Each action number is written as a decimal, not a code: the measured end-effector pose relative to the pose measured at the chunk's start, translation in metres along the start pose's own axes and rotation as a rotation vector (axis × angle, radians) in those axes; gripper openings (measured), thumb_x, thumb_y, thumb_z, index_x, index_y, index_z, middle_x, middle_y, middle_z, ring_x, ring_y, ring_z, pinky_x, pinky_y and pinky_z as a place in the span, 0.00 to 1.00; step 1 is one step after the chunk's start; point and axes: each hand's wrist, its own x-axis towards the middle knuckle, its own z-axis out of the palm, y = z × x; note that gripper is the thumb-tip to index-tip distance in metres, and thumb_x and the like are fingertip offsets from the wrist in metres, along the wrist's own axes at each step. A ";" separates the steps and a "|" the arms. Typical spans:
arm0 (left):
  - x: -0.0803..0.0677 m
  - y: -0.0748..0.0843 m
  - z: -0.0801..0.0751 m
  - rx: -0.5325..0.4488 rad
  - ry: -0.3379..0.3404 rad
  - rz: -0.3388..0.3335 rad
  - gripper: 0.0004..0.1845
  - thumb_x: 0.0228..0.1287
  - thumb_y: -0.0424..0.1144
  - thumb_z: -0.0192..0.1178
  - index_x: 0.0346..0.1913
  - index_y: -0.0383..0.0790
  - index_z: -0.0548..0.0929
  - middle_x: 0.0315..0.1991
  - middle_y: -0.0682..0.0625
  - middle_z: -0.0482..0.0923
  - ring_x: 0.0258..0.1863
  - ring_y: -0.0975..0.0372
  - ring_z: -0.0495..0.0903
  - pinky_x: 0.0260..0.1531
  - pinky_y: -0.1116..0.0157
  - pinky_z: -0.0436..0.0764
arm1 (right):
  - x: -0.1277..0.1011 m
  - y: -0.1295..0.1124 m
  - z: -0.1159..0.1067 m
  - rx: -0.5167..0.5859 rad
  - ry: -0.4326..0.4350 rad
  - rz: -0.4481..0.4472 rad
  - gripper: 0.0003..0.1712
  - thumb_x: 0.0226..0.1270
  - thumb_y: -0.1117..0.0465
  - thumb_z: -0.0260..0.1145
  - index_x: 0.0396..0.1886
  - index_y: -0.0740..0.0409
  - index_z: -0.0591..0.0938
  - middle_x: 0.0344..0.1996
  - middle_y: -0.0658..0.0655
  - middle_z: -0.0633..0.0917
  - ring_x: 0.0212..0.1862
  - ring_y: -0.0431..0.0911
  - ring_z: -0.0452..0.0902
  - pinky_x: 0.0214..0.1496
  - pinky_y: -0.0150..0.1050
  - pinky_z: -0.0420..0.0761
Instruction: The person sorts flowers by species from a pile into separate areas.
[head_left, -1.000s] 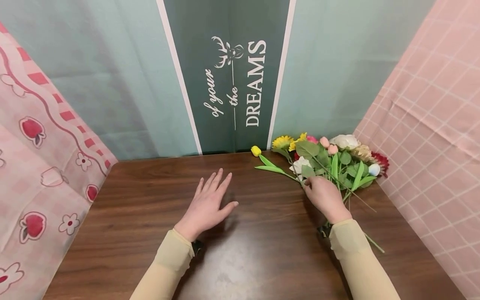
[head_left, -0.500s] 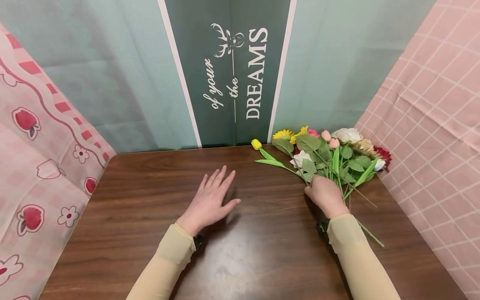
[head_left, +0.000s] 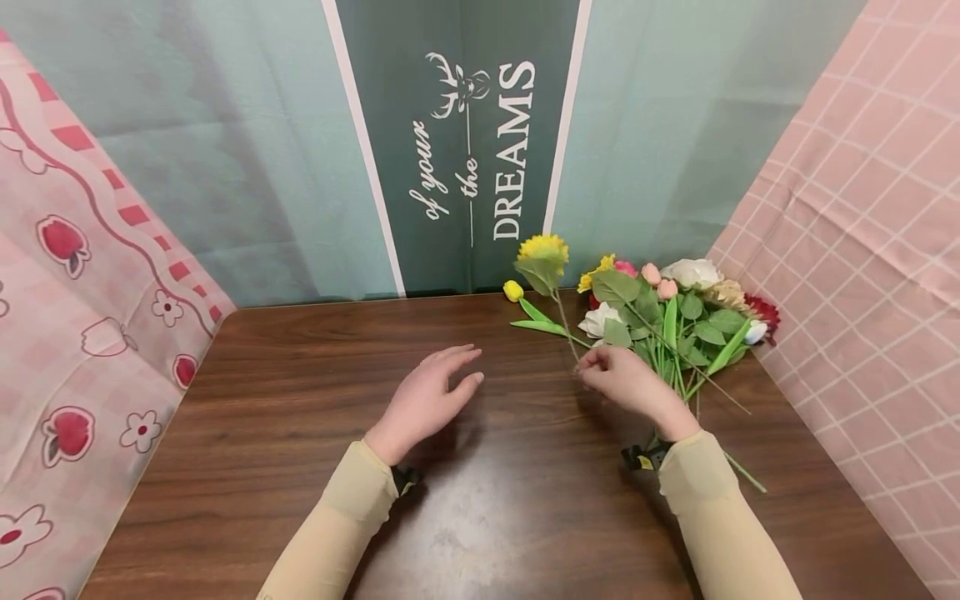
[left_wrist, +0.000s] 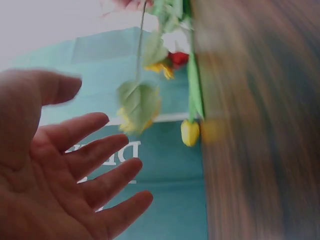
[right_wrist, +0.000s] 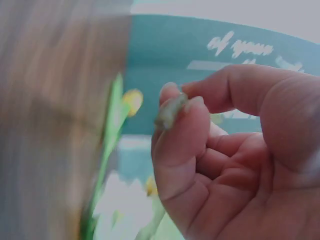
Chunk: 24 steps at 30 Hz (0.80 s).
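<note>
right hand [head_left: 626, 385] pinches sunflower [head_left: 543, 250] stem upright.

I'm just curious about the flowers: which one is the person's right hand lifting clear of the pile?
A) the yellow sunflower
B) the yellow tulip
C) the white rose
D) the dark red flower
A: the right hand pinches the thin stem of the yellow sunflower, whose head stands raised against the backdrop, above the pile of flowers on the table.
</note>
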 end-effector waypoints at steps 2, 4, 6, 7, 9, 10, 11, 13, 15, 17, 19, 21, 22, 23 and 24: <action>0.004 0.001 0.000 -0.140 0.036 -0.044 0.23 0.77 0.54 0.56 0.68 0.51 0.80 0.67 0.56 0.76 0.68 0.60 0.73 0.66 0.52 0.73 | 0.001 -0.017 0.010 0.038 -0.006 -0.056 0.11 0.69 0.66 0.61 0.48 0.67 0.82 0.35 0.62 0.83 0.27 0.48 0.77 0.28 0.39 0.79; 0.008 0.002 0.001 -0.274 0.075 -0.074 0.20 0.77 0.51 0.58 0.65 0.50 0.83 0.63 0.57 0.80 0.64 0.62 0.76 0.63 0.53 0.76 | 0.000 -0.034 0.024 0.060 -0.001 -0.106 0.10 0.70 0.66 0.61 0.47 0.63 0.82 0.38 0.61 0.85 0.28 0.47 0.77 0.29 0.39 0.79; 0.011 0.001 0.003 -0.382 0.110 -0.095 0.19 0.76 0.50 0.59 0.63 0.49 0.84 0.59 0.57 0.82 0.61 0.63 0.79 0.61 0.55 0.78 | -0.001 -0.047 0.041 0.034 0.008 -0.157 0.08 0.70 0.64 0.63 0.46 0.59 0.84 0.38 0.57 0.86 0.30 0.45 0.77 0.31 0.39 0.79; 0.012 0.000 0.004 -0.432 0.122 -0.101 0.19 0.76 0.50 0.59 0.63 0.48 0.84 0.57 0.57 0.83 0.59 0.63 0.80 0.60 0.55 0.79 | -0.002 -0.053 0.049 0.017 0.009 -0.179 0.08 0.71 0.63 0.64 0.46 0.58 0.84 0.38 0.55 0.86 0.32 0.45 0.77 0.34 0.40 0.79; 0.014 -0.002 0.005 -0.513 0.151 -0.101 0.18 0.76 0.49 0.61 0.61 0.46 0.85 0.55 0.55 0.85 0.57 0.62 0.82 0.57 0.56 0.80 | -0.005 -0.061 0.066 -0.017 0.012 -0.218 0.06 0.71 0.61 0.66 0.44 0.55 0.85 0.35 0.50 0.85 0.33 0.43 0.78 0.37 0.40 0.80; 0.014 -0.002 0.005 -0.554 0.163 -0.097 0.17 0.75 0.48 0.61 0.60 0.45 0.85 0.53 0.55 0.86 0.55 0.61 0.83 0.57 0.56 0.81 | -0.006 -0.063 0.073 -0.033 0.010 -0.236 0.06 0.71 0.61 0.66 0.44 0.55 0.85 0.34 0.48 0.85 0.34 0.42 0.78 0.38 0.40 0.79; 0.015 -0.003 0.005 -0.589 0.173 -0.093 0.16 0.75 0.47 0.62 0.59 0.45 0.86 0.53 0.52 0.86 0.54 0.61 0.83 0.56 0.57 0.81 | -0.007 -0.065 0.079 -0.038 0.011 -0.248 0.06 0.71 0.60 0.67 0.44 0.55 0.85 0.33 0.47 0.84 0.35 0.41 0.78 0.39 0.41 0.79; 0.017 -0.004 0.004 -0.657 0.190 -0.083 0.14 0.74 0.44 0.63 0.56 0.43 0.86 0.49 0.50 0.87 0.51 0.56 0.85 0.54 0.57 0.82 | -0.008 -0.068 0.089 -0.038 0.017 -0.263 0.05 0.72 0.60 0.68 0.44 0.55 0.85 0.32 0.44 0.84 0.35 0.40 0.78 0.39 0.40 0.79; 0.019 -0.004 0.002 -0.703 0.202 -0.074 0.12 0.74 0.41 0.64 0.54 0.41 0.86 0.47 0.48 0.88 0.49 0.54 0.86 0.54 0.54 0.83 | -0.007 -0.070 0.096 -0.025 0.026 -0.270 0.05 0.71 0.60 0.69 0.43 0.55 0.85 0.31 0.44 0.84 0.34 0.40 0.78 0.38 0.40 0.79; 0.021 -0.004 0.000 -0.743 0.203 -0.068 0.11 0.73 0.38 0.64 0.54 0.39 0.86 0.45 0.45 0.88 0.46 0.51 0.87 0.53 0.51 0.83 | -0.006 -0.071 0.099 -0.007 0.034 -0.267 0.06 0.71 0.60 0.70 0.44 0.56 0.85 0.31 0.44 0.84 0.33 0.40 0.78 0.37 0.39 0.79; 0.022 -0.004 -0.002 -0.773 0.207 -0.069 0.11 0.73 0.36 0.64 0.54 0.38 0.86 0.43 0.42 0.87 0.43 0.50 0.87 0.51 0.49 0.84 | -0.004 -0.070 0.103 0.022 0.014 -0.259 0.07 0.71 0.61 0.70 0.44 0.57 0.85 0.31 0.45 0.84 0.31 0.41 0.78 0.34 0.39 0.79; 0.022 -0.004 -0.005 -0.790 0.218 -0.075 0.11 0.74 0.36 0.63 0.54 0.37 0.86 0.44 0.38 0.86 0.40 0.53 0.86 0.48 0.51 0.86 | -0.002 -0.069 0.106 0.063 -0.034 -0.251 0.08 0.71 0.62 0.69 0.46 0.59 0.84 0.31 0.47 0.84 0.29 0.42 0.78 0.31 0.38 0.80; 0.022 -0.005 -0.005 -0.799 0.225 -0.078 0.12 0.74 0.36 0.63 0.54 0.37 0.86 0.44 0.36 0.86 0.39 0.54 0.86 0.46 0.53 0.87 | -0.002 -0.068 0.108 0.084 -0.064 -0.246 0.09 0.71 0.63 0.69 0.47 0.60 0.84 0.31 0.48 0.84 0.28 0.43 0.79 0.30 0.39 0.80; 0.022 -0.005 -0.006 -0.809 0.232 -0.081 0.12 0.74 0.36 0.63 0.55 0.37 0.86 0.44 0.35 0.85 0.38 0.55 0.86 0.44 0.55 0.87 | -0.001 -0.068 0.109 0.104 -0.095 -0.241 0.09 0.70 0.64 0.69 0.48 0.61 0.84 0.30 0.49 0.84 0.27 0.44 0.79 0.28 0.39 0.81; 0.021 -0.006 -0.006 -0.812 0.238 -0.084 0.12 0.73 0.36 0.63 0.55 0.36 0.86 0.44 0.35 0.85 0.37 0.55 0.86 0.43 0.57 0.87 | 0.000 -0.068 0.111 0.118 -0.123 -0.241 0.09 0.70 0.65 0.68 0.48 0.62 0.83 0.30 0.50 0.84 0.27 0.45 0.80 0.27 0.39 0.81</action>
